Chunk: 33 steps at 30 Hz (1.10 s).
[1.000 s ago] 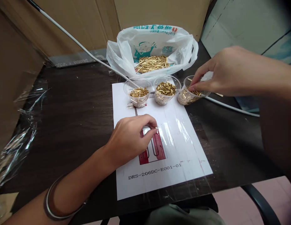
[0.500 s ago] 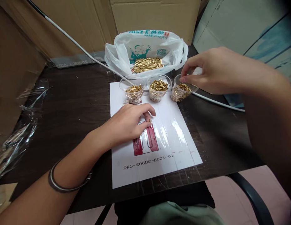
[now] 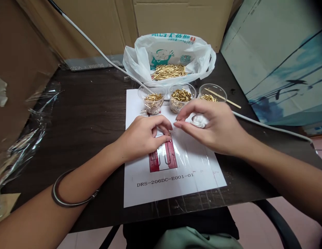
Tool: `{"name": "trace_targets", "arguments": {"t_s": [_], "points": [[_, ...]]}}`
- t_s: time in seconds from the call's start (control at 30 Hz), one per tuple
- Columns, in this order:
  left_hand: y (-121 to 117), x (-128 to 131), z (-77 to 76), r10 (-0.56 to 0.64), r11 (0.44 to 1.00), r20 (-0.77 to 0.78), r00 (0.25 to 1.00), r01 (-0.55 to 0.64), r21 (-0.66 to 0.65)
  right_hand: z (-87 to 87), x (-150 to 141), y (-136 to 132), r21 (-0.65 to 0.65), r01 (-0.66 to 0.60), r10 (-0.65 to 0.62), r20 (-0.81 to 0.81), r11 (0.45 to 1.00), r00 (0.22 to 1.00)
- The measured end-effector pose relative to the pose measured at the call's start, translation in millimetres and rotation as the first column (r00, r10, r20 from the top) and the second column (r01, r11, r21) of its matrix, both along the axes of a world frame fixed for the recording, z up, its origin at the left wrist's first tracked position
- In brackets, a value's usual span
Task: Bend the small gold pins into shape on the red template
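My left hand [image 3: 147, 136] rests over the printed sheet [image 3: 140, 197], thumb and index finger pinched on a tiny piece that looks like a brass pin, mostly hidden by the fingertips. Facing it, my right hand [image 3: 215, 128] curls around a crumpled white wad [image 3: 199, 120]. Its thumb and fingertip come close together; anything tiny between them is too small to make out. Behind the hands stand three clear plastic cups of small brass pins: the left cup [image 3: 153, 102], the middle cup [image 3: 181, 98] and the right cup [image 3: 212, 90], partly covered by my right hand.
A white plastic bag [image 3: 207, 64] holding longer brass pins [image 3: 169, 72] stands behind the cups. A thin wooden stick [image 3: 233, 103] leans across the right cup. A white cable [image 3: 98, 52] crosses the dark table [image 3: 93, 100]. Cardboard [image 3: 176, 20] closes off the back.
My right hand has moved from the right cup down and left, close to my left hand. The right cup has gone from tilted to upright. The view has shifted slightly; my left hand keeps its pinch.
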<state>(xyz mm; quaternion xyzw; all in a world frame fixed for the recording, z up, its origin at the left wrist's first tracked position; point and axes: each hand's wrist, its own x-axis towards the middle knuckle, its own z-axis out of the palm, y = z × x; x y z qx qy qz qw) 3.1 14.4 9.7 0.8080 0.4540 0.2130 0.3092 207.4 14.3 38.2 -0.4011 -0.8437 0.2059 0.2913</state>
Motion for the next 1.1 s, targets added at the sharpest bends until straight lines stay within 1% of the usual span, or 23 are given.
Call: {"name": "trace_targets", "arguments": {"t_s": [0.07,0.13,0.2,0.27,0.4,0.63,0.73,0.87,1.1], "points": [[-0.3,0.5,0.7,0.002,1.000,-0.002,1.000,-0.002,-0.002,-11.7,-1.0,4.2,-0.096,-0.036,0.031,-0.060,0.995,0.998],[-0.5,0.7,1.0,-0.006,1.000,-0.013,1.000,0.006,0.006,-18.6,-0.1,7.1,-0.184,-0.052,0.036,-0.092,0.982,0.995],[-0.6,0.6,0.9,-0.013,1.000,-0.017,1.000,0.013,0.012,-21.0,1.3,7.5,-0.238,-0.045,0.021,-0.101,0.970,0.995],[-0.7,0.3,0.4,-0.014,1.000,-0.012,1.000,0.014,0.016,-21.2,2.5,6.3,-0.256,-0.027,0.002,-0.098,0.966,0.995],[-1.2,-0.2,-1.2,-0.017,0.999,0.011,1.000,0.016,0.041,-22.4,4.6,4.7,-0.234,-0.006,-0.016,-0.091,0.972,0.996],[-2.6,-0.6,-2.2,-0.025,0.997,0.015,1.000,0.024,0.070,-26.6,5.8,3.3,-0.161,-0.059,0.057,-0.019,0.985,0.998],[-2.6,-0.4,-2.1,-0.019,0.997,0.017,1.000,0.018,0.080,-27.9,4.9,3.1,-0.139,-0.038,0.041,0.019,0.990,0.999],[-1.5,0.1,-2.1,-0.018,0.998,0.017,1.000,0.017,0.061,-29.0,3.8,3.3,-0.121,-0.005,0.013,0.066,0.993,0.998],[-0.8,1.6,-2.5,-0.025,0.999,0.027,0.999,0.024,0.040,-30.0,4.7,3.3,-0.120,0.021,-0.018,0.026,0.993,1.000]]}}
